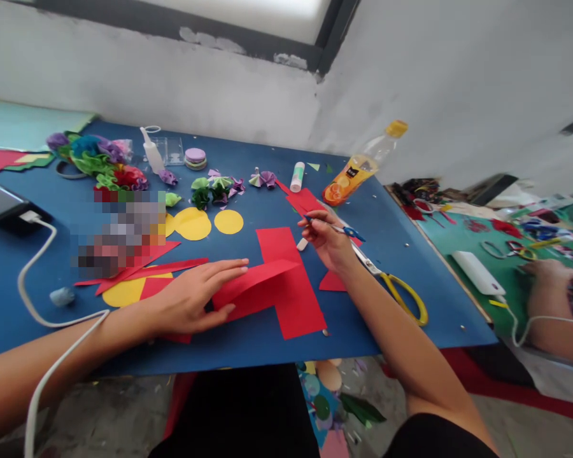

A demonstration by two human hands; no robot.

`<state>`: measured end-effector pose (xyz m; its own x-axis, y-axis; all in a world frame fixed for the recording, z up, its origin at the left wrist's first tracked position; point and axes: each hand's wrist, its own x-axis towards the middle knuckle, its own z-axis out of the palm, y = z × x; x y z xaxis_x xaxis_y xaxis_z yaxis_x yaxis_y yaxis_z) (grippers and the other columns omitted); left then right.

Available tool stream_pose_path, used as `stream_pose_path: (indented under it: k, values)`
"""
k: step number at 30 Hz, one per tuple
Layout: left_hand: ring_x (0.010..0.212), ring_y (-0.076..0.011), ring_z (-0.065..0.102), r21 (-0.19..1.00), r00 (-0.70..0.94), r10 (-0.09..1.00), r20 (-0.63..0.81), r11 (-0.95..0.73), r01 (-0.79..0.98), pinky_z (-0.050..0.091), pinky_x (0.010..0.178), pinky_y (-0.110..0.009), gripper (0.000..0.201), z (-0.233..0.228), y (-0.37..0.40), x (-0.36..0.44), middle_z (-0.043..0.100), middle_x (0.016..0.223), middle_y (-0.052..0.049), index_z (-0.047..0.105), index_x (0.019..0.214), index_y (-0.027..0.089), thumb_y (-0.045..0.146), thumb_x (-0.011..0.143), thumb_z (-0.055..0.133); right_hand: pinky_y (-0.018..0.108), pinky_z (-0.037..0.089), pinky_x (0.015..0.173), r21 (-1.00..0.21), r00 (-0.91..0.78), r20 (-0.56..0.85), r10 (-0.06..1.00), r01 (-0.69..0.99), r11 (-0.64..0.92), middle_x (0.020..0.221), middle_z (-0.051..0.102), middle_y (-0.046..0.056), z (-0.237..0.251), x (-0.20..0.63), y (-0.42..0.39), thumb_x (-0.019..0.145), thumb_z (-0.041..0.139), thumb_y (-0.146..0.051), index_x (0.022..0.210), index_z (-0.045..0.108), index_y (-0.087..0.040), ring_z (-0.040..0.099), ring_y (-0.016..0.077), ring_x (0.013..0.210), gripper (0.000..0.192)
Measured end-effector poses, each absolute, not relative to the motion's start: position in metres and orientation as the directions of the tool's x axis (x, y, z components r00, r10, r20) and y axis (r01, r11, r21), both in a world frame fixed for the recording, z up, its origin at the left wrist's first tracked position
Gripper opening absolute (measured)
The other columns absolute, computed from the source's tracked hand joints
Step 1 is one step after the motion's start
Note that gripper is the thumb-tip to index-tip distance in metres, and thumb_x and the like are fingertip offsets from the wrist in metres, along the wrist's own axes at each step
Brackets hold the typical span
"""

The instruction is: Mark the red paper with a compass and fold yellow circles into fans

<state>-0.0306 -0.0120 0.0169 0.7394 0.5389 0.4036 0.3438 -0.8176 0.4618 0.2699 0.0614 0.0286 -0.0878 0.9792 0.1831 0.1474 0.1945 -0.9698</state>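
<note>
My left hand (191, 299) lies at the left end of a folded red paper strip (255, 286), fingers stretched out and thumb apart, touching the paper. The strip's upper layer lifts off the lower one. Its right end overlaps a wider red paper rectangle (296, 305) flat on the table. Above the right side of that rectangle, my right hand (329, 242) is closed around a blue pen (351, 233), held nearly level. Scissors with yellow handles (405, 299) lie partly beneath my right forearm. More red paper (332, 281) sits beside them.
Yellow paper circles (229, 222), a glue stick (297, 177) and an orange drink bottle (358, 165) stand or lie farther back. A white cable (23, 280) crosses my left forearm. At right, another person's arm (554, 312) rests on a green table (439, 238) with a power bank (477, 272).
</note>
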Motion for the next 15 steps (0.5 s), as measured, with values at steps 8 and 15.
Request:
stream_pose_path:
  k: [8, 15]
  values:
    - [0.118, -0.0213, 0.055, 0.359, 0.684, 0.483, 0.547, -0.873, 0.329, 0.052, 0.091, -0.034, 0.047, 0.011, -0.010, -0.030, 0.055, 0.128, -0.017, 0.039, 0.130, 0.016, 0.019, 0.086, 0.054, 0.018, 0.044, 0.052, -0.967, -0.097, -0.157, 0.983, -0.188, -0.173, 0.077, 0.065, -0.002, 0.028, 0.262, 0.061, 0.076, 0.066, -0.044, 0.088, 0.062, -0.021, 0.058, 0.0072, 0.060, 0.026]
    - [0.105, -0.0193, 0.063, 0.448, 0.620, 0.588, 0.520, -0.806, 0.388, 0.055, 0.083, -0.030, 0.050, 0.007, -0.013, -0.028, 0.062, 0.119, -0.013, 0.037, 0.132, 0.017, 0.020, 0.085, 0.054, 0.020, 0.042, 0.053, -0.972, -0.106, -0.145, 0.984, -0.168, -0.161, 0.072, 0.066, -0.001, 0.026, 0.264, 0.059, 0.079, 0.060, -0.055, 0.088, 0.063, -0.021, 0.056, 0.0079, 0.056, 0.036]
